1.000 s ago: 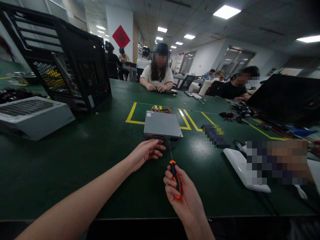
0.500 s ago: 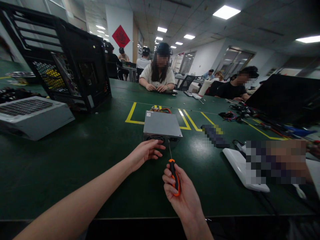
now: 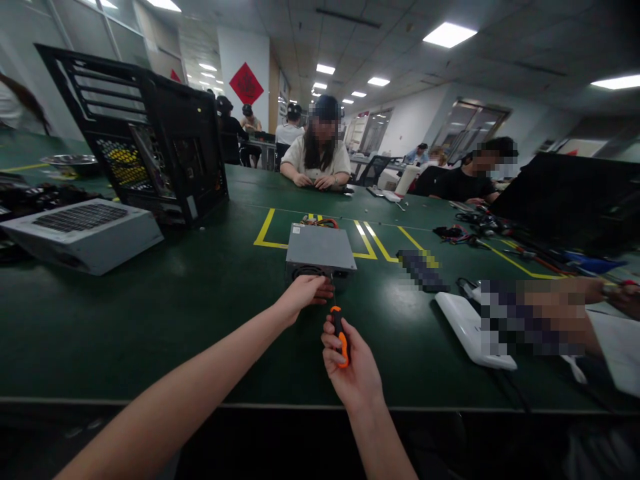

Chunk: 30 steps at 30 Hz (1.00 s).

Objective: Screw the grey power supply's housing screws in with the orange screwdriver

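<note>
A grey computer power supply (image 3: pixel 320 247) lies on the green table, a bundle of coloured wires (image 3: pixel 320 222) at its far side. My right hand (image 3: pixel 353 363) is closed around the orange and black handle of a screwdriver (image 3: pixel 340 337). Its thin shaft points away from me, and the tip reaches the near face of the power supply, beside the round fan grille (image 3: pixel 306 272). My left hand (image 3: pixel 306 293) is in front of that face, thumb and fingers drawn together at the shaft near the tip. The exact contact of the fingertips is hard to see.
At the left stand an open black computer case (image 3: pixel 165 140) and a second power supply (image 3: pixel 90 233). A white device (image 3: pixel 473 330) with cables lies at the right, near another person's blurred arm. Cables (image 3: pixel 455 233) and a dark monitor (image 3: pixel 570 200) are farther right. A person (image 3: pixel 320 150) sits opposite.
My left hand's fingers have drawn in toward the screwdriver shaft. The screwdriver in my right hand has moved up against the power supply's near face. The camera view has shifted slightly.
</note>
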Available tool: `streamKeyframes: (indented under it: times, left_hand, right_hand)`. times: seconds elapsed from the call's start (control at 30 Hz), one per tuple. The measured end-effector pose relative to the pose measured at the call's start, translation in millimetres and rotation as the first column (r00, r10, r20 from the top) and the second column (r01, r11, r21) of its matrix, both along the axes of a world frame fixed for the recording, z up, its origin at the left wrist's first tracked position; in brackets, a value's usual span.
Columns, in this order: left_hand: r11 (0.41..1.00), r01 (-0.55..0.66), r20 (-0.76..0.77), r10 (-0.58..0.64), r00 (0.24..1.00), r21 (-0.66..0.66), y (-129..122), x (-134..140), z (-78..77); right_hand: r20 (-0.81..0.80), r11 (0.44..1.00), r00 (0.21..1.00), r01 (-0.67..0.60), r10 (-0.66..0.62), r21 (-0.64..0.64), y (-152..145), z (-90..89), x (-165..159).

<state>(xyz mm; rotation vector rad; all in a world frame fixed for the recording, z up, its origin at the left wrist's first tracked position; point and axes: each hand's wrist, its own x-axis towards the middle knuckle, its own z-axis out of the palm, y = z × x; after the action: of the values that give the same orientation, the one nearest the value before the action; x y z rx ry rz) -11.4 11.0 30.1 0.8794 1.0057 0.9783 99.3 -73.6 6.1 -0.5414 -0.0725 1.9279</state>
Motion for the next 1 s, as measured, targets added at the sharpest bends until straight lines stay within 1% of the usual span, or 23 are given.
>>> streamKeyframes:
  times: [0.07,0.17,0.3,0.43,0.6,0.77,0.83,0.9,1.0]
  left_hand:
    - [0.999,-0.002,0.01,0.003,1.0,-0.043,1,7,2.8]
    - [0.997,-0.002,0.031,0.004,1.0,-0.073,4,17,5.7]
    - [0.994,-0.003,0.084,0.012,0.996,-0.113,7,24,5.4]
    - [0.994,-0.007,0.143,0.023,0.989,-0.107,7,26,0.4]
    - [0.995,-0.033,0.185,0.05,0.981,-0.09,9,27,-6.1]
    - [0.993,-0.048,0.219,0.071,0.973,-0.106,11,29,-9.0]
    - [0.993,-0.047,0.236,0.073,0.969,-0.111,12,29,-9.4]
    - [0.992,-0.047,0.249,0.075,0.966,-0.116,12,28,-9.6]
    - [0.991,-0.052,0.259,0.081,0.962,-0.12,12,26,-9.6]
  right_hand:
    - [-0.001,1.0,1.0,0.001,-0.001,0.012,0,0.2,1]
    - [0.011,1.0,1.0,0.011,-0.012,0.028,-1,1.4,1]
    - [0.046,0.996,0.997,0.062,-0.065,0.061,-3,2.6,-1]
    - [0.081,0.991,0.99,0.112,-0.118,0.073,-5,1.4,-3]
    - [0.108,0.987,0.981,0.153,-0.158,0.055,-5,-2.1,-4]
    - [0.132,0.987,0.978,0.161,-0.163,0.023,-4,-4.4,-5]
    - [0.122,0.99,0.982,0.138,-0.142,0.039,-4,-4.1,-5]
    - [0.134,0.987,0.979,0.143,-0.151,0.069,-4,-3.4,-6]
    - [0.219,0.971,0.947,0.216,-0.234,0.105,-5,-3.1,-9]
